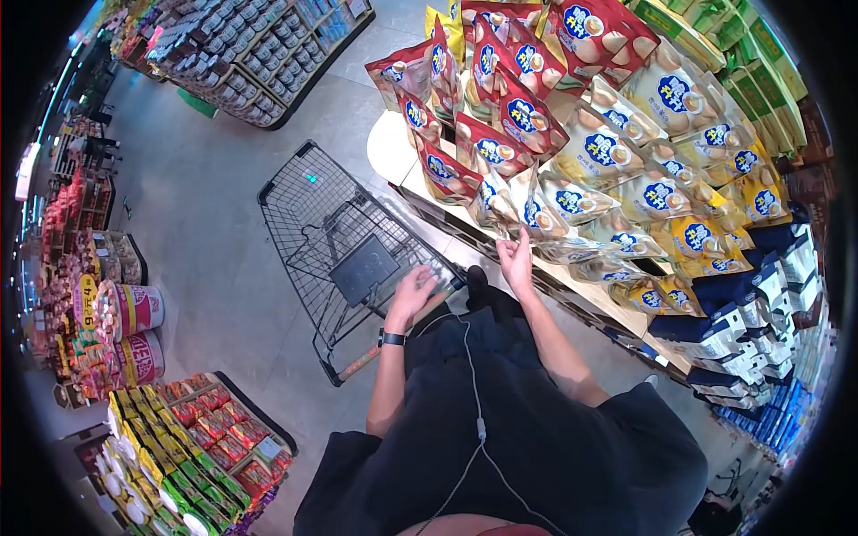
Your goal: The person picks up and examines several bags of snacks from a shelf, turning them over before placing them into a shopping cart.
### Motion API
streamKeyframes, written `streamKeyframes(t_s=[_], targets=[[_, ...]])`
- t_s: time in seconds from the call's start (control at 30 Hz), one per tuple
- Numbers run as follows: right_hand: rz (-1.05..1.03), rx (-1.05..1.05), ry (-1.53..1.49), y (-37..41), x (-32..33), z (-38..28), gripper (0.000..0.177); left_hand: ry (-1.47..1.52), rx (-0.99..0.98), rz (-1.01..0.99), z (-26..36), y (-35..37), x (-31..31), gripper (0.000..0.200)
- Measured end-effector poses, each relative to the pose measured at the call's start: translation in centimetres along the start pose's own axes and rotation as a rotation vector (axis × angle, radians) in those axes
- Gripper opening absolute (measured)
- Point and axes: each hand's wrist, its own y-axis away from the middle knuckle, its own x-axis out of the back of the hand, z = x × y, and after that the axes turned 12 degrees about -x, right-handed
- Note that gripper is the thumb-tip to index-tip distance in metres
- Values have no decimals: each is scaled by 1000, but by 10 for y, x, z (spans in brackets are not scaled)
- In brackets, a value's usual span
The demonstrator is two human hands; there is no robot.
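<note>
The person's right hand [516, 262] is at the lower edge of a cream bag [539, 214] on the near left side of the tabletop [393, 147]; its fingers are bent, but whether they pinch the bag cannot be told. The left hand [416, 290], loosely spread with fingers curved, is above the near end of the cart [365, 268]. Red bags [525, 116] stand farther off, yellow bags [697, 238] to the right.
</note>
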Motion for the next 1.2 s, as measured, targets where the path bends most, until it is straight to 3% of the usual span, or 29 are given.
streamKeyframes(t_s=[0.1,0.13,0.37,0.47,0.6,0.77,0.8,0.9,1.0,1.1,1.13,1.2], targets=[[-206,-82,84,-14,19,18,56,-23,-14,-1,11,0,-1,50],[-278,-128,113,-13,25,19,42,-25,-29,4,9,-2,-2,49],[-409,-110,258,0,41,39,25,2,-90,35,8,-8,-4,46],[-417,-127,150,17,35,17,26,85,-131,130,-11,-14,-10,33],[-433,-92,-115,22,21,-18,27,278,-104,252,7,-10,-6,25],[-221,271,152,17,12,-131,26,308,-121,335,15,-7,-1,36],[-209,240,268,17,13,-160,32,313,-117,339,15,-6,0,38],[-86,588,282,-2,-3,-189,46,221,-195,371,-3,-10,0,42],[-70,612,444,-9,-17,-202,56,165,-174,404,0,-4,0,42],[39,774,679,-27,-34,-189,54,236,-139,406,-4,-1,0,42],[-25,576,753,-24,-36,-192,43,240,-135,412,-4,0,0,41],[0,630,722,-21,-39,-185,36,249,-124,426,-5,3,1,40]])
